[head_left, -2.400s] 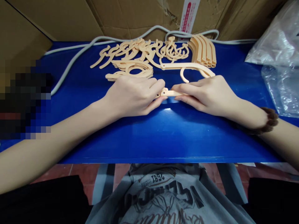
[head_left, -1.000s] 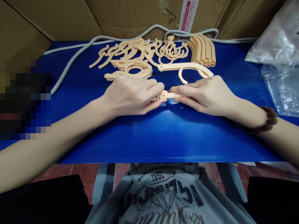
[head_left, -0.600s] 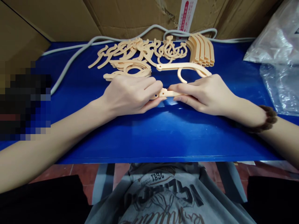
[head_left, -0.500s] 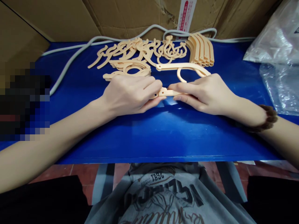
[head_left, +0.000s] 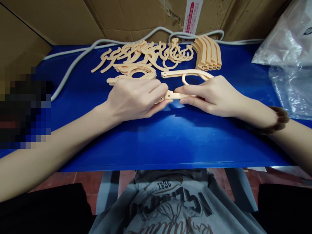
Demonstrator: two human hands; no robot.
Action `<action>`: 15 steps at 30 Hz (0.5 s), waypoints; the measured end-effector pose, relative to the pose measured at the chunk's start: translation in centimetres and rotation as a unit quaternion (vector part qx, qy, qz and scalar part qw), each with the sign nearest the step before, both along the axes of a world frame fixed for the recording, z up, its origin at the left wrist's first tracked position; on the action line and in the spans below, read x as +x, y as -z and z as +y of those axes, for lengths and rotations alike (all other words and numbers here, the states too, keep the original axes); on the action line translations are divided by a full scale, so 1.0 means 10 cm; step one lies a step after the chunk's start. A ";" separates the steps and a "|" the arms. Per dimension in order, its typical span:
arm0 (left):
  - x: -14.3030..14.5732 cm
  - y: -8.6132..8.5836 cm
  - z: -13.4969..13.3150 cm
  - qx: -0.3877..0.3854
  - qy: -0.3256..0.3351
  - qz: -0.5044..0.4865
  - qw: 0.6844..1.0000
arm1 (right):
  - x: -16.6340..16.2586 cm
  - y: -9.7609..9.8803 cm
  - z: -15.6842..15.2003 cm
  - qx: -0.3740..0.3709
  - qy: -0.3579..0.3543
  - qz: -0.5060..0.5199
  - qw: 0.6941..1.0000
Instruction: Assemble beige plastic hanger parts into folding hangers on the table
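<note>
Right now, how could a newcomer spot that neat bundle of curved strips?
Look at the blue table, at its far edge near the brown cardboard. There, to the right of the loose pile of hooked pieces, lies the bundle of curved strips. Unlike that tangle, its beige strips sit neatly side by side, all bending the same way.

Grey shirt [head_left: 170, 208], lower centre of frame: lettering [head_left: 172, 200] inverted to the camera. A short row of digits [head_left: 163, 185] stands near the top, bold dark capitals below, brown script [head_left: 168, 226] at the bottom edge; no exact reading can be certified. Label [head_left: 192, 16] on cardboard [head_left: 138, 19], upper centre-right: white strip, red band, characters too small to read. Plastic bag [head_left: 282, 45], upper right: dark round mark [head_left: 308, 31], illegible.
</note>
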State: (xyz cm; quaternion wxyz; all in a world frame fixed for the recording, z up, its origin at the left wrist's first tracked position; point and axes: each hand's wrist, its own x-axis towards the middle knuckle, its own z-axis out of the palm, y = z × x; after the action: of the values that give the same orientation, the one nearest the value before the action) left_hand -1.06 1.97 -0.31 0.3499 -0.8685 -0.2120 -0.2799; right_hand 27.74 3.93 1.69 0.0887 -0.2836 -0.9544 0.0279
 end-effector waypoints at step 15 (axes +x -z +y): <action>0.01 0.00 -0.03 -0.024 -0.007 -0.004 1.000 | 0.02 0.01 0.02 -0.031 -0.030 0.030 0.999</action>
State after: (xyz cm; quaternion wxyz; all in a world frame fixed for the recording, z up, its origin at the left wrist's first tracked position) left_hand -0.98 1.64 -0.27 0.3304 -0.8738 -0.2261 -0.2760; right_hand 27.95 4.10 1.60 0.1080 -0.2570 -0.9579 0.0687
